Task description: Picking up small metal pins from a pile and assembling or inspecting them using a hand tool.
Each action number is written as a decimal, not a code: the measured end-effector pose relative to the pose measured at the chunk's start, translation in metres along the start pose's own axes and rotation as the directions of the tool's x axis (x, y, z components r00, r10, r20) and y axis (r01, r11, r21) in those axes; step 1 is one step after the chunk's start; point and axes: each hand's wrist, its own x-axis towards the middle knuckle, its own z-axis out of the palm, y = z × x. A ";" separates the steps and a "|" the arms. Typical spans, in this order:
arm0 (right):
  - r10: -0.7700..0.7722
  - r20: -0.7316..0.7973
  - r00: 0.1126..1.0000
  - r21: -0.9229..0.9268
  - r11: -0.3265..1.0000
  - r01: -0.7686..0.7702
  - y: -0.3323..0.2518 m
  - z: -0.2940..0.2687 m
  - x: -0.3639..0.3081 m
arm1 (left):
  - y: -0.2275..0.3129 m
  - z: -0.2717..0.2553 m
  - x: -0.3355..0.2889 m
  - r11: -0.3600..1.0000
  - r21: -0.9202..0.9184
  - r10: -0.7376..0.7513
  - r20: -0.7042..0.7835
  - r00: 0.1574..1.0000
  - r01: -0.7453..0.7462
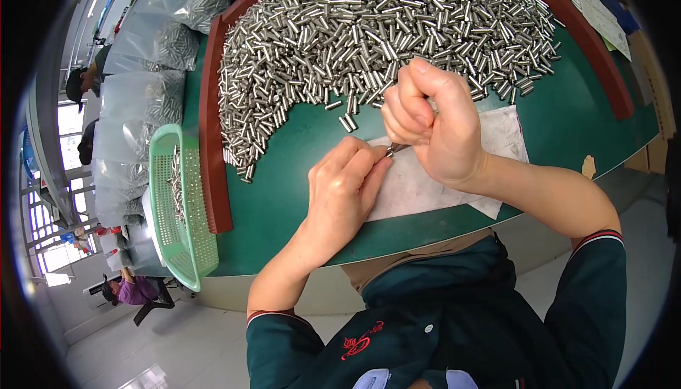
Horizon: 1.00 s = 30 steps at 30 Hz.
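My left hand (339, 185) is closed, thumb and fingertips pinching a small shiny metal pin (389, 152). Just right of it and a little higher, my right hand (438, 125) is curled into a fist. A slim dark metal tool (400, 146) shows its end below that fist, close to the pin; the rest of it is hidden in the hand. Beneath both hands lies a smudged white sheet (418, 194). Beyond them spreads a large heap of short metal pins (369, 27), with a few loose pins (347, 122) at its near edge.
Red-brown rails (213, 126) border the heap on the green tabletop (284, 155). Left of them, a light green basket (167, 226) holds some pins. Clear plastic bags of pins (167, 98) line the far left. Papers (599, 17) lie at right; a person (135, 291) sits in the background.
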 end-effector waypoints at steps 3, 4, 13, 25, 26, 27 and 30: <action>0.005 0.003 1.000 -0.013 1.000 -0.005 0.000 0.001 0.000 | -0.001 0.000 -0.001 1.000 -0.006 0.001 -0.002 1.000 -0.001; 0.006 0.003 1.000 -0.014 1.000 -0.006 0.000 0.001 0.000 | -0.001 -0.001 -0.001 1.000 -0.010 0.001 -0.002 1.000 -0.001; -0.032 0.015 0.999 -0.082 0.996 0.033 0.003 0.005 -0.002 | 0.000 -0.002 0.001 1.000 0.003 -0.010 0.030 0.999 0.010; 0.002 0.012 1.000 -0.083 0.997 -0.001 0.002 0.002 0.000 | 0.001 -0.003 0.000 1.000 0.008 -0.009 -0.005 1.000 0.009; -0.026 0.030 0.999 -0.068 0.997 0.028 -0.001 0.000 0.000 | 0.003 -0.006 0.000 0.995 0.097 -0.016 -0.005 1.000 0.016; -0.057 0.053 0.997 -0.051 0.997 0.060 -0.006 0.001 0.001 | 0.003 -0.007 -0.001 0.995 0.101 -0.016 -0.005 1.000 0.016; -0.078 0.046 0.996 -0.057 0.995 0.080 -0.011 0.002 0.001 | -0.001 -0.004 -0.006 0.971 0.074 0.236 -0.125 0.964 -0.229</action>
